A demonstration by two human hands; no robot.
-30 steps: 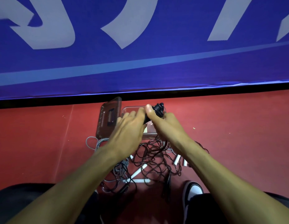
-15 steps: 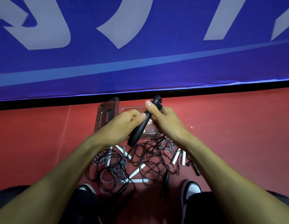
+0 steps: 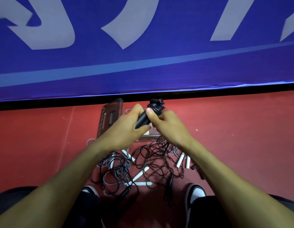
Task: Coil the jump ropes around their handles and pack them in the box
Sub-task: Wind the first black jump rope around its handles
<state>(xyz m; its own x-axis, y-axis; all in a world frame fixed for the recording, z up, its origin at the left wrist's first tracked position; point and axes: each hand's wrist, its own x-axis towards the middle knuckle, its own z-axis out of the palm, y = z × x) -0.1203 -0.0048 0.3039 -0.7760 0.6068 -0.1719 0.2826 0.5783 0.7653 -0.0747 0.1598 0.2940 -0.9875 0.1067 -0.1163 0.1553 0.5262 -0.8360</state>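
left hand (image 3: 124, 129): grips black jump-rope handle (image 3: 142, 120) | right hand (image 3: 166, 124): pinches black cord (image 3: 155, 108) wound at handle top | clear box (image 3: 149, 134): beneath hands

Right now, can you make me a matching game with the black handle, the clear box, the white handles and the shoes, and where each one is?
Things:
1. black handle
2. clear box
3. white handles
4. shoes

Places:
A. lying on the red floor among the tangled cords
B. gripped by the left hand and right hand
C. at the bottom of the picture, near the knees
D. on the floor under the hands, lid beside it

Pairs: 1-B, 2-D, 3-A, 4-C
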